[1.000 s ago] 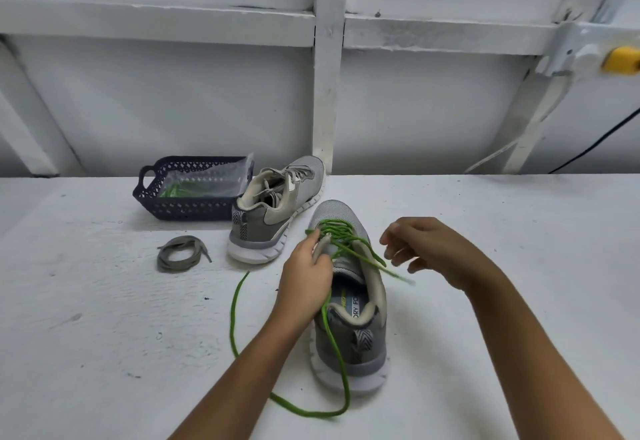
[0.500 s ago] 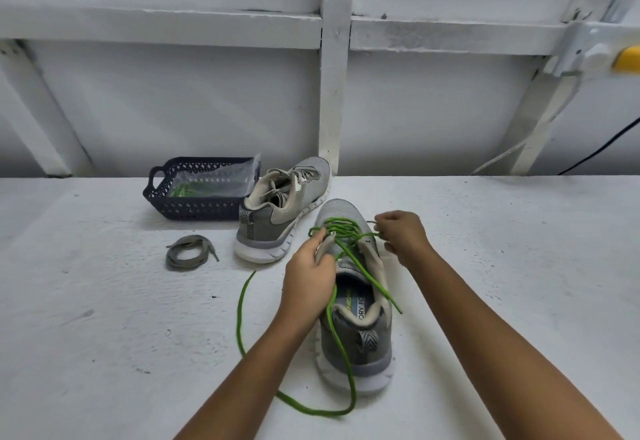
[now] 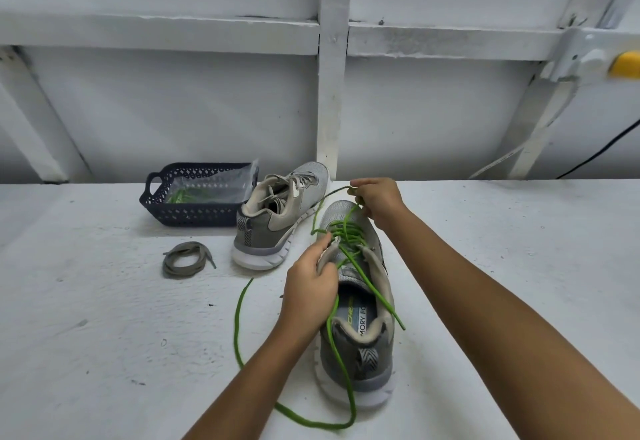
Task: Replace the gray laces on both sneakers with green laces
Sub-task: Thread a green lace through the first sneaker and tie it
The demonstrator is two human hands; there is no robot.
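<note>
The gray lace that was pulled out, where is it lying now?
In the head view the gray lace lies coiled on the table, left of the far sneaker and just in front of the dark basket.

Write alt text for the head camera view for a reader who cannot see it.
Two bare hands thread a bright green lace through a gray mesh sneaker on a white table: the right hand pulls a loop up, the left hand steadies the eyelets. Behind lie a second sneaker, a coiled gray lace and a dark plastic basket.
</note>
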